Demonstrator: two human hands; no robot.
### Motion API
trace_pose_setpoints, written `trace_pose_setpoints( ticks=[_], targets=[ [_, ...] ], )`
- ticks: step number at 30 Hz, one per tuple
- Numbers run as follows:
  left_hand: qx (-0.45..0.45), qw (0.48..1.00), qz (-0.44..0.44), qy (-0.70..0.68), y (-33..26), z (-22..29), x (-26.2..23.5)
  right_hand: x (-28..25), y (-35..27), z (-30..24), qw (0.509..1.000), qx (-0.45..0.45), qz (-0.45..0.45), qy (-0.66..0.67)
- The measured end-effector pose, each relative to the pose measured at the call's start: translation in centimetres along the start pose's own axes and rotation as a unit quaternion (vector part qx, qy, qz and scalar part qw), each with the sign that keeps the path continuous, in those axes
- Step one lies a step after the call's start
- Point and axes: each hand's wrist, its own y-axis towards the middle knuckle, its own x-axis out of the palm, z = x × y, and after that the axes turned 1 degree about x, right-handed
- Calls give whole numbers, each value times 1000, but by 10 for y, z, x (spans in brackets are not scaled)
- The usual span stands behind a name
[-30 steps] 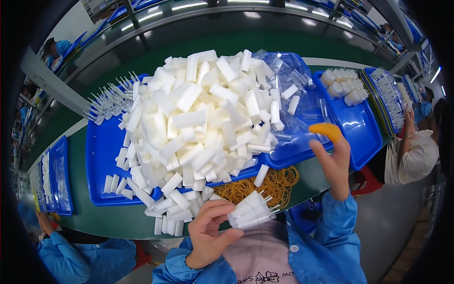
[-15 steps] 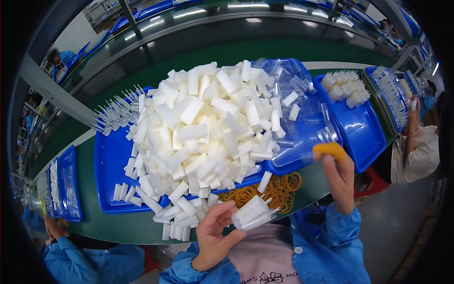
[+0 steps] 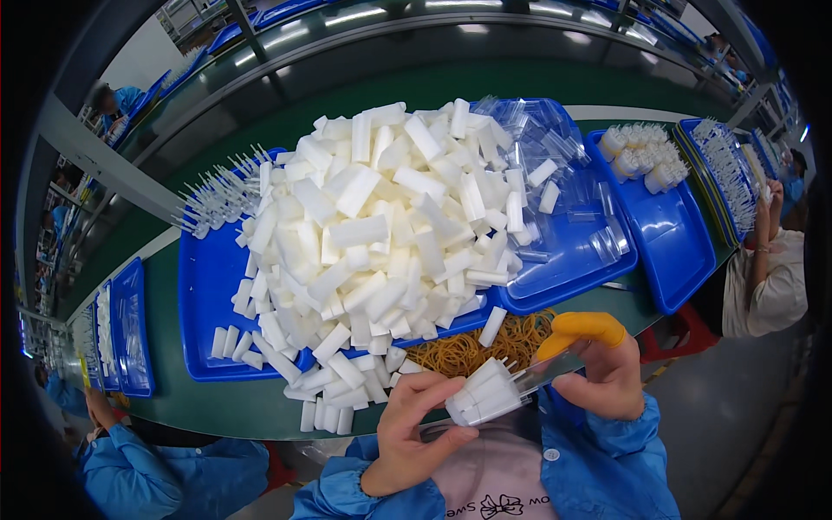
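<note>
- Factory line: green bench [image 3: 217, 407] along a conveyor, blue trays side by side, co-workers in blue smocks at both ends.
- Big blue tray [image 3: 208, 295] dead ahead, heaped with a pile of white plastic caps [image 3: 381, 234]; loose caps spill over its near edge onto the bench.
- Second blue tray [image 3: 572, 260] to the right holds clear plastic tubes [image 3: 555, 156]; a third tray [image 3: 676, 234] further right has a small cluster of white pieces at its far end.
- Heap of tan rubber bands [image 3: 472, 347] lies on the bench just past the hands, between them and the tray edge.
- Bundle of white caps [image 3: 487, 392] sits at chest level, between both hands, above the bench's near edge.
- Left hand [image 3: 416, 429]: fingers closed around the bundle's left end, thumb under, fingertips on top.
- Right hand [image 3: 602, 368]: wears an orange finger cot [image 3: 582, 328] on the index; fingers pinched on a clear tube [image 3: 555, 371] that runs into the bundle's right side.
- Key relation: the bundle's long axis runs left-low to right-high, roughly in line with the tube; tube enters from the right, so the right hand drives along that axis while the left only braces.
- Rubber bands lie straight ahead of the bundle, about equally near to either hand.
- Cannot tell whether a band is already around the bundle.
</note>
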Motion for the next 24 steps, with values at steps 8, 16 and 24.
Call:
trace_pose_setpoints(
  ticks=[8,16,24],
  targets=[
    [42,991,-27,121,5,22,4,-3,0,2,996,18,-14,82],
    [74,983,-102,134,8,22,-3,-8,1,-11,993,-48,-44,-101],
    [45,997,30,63,12,14,1,1,-3,2,995,-80,21,-60]
  ],
)
